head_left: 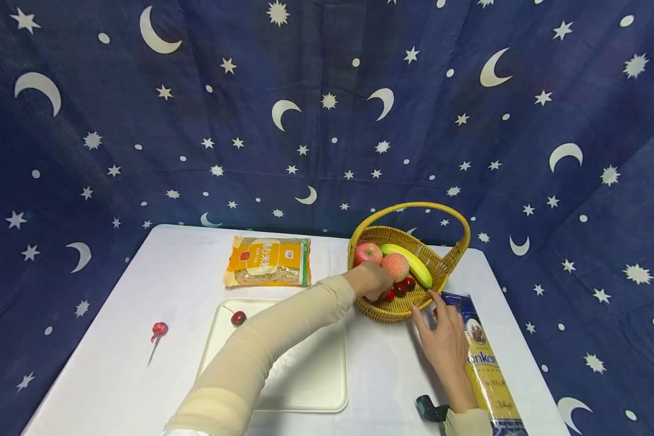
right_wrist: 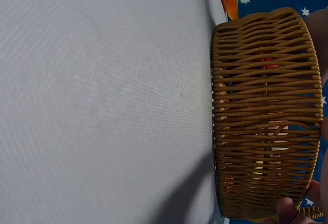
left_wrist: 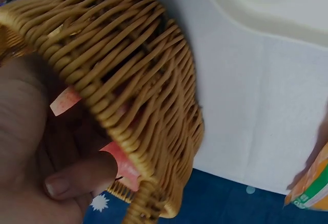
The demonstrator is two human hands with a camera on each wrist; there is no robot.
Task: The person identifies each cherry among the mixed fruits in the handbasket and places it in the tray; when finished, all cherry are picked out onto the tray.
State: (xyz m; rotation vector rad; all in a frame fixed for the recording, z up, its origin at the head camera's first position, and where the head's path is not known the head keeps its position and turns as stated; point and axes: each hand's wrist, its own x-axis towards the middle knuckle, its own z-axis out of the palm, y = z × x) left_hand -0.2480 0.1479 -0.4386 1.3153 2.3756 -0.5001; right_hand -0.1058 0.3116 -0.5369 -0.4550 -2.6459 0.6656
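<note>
A wicker basket (head_left: 390,311) with a hoop handle stands at the back right of the white table. It holds an apple (head_left: 367,252), a peach (head_left: 396,266), a banana (head_left: 412,264) and a few cherries (head_left: 404,286). My left hand (head_left: 378,289) reaches over the near rim, down among the cherries. In the left wrist view the basket wall (left_wrist: 134,80) hides its fingers and only the thumb (left_wrist: 77,178) shows. My right hand (head_left: 435,323) lies flat beside the basket, fingers straight, partly on a pasta bag (head_left: 489,370). The right wrist view shows the basket side (right_wrist: 266,116).
A cream tray (head_left: 307,370) lies at the front centre with one cherry (head_left: 238,318) in its far left corner. Another red cherry (head_left: 158,330) lies on the table to the left. An orange noodle packet (head_left: 268,261) sits behind the tray.
</note>
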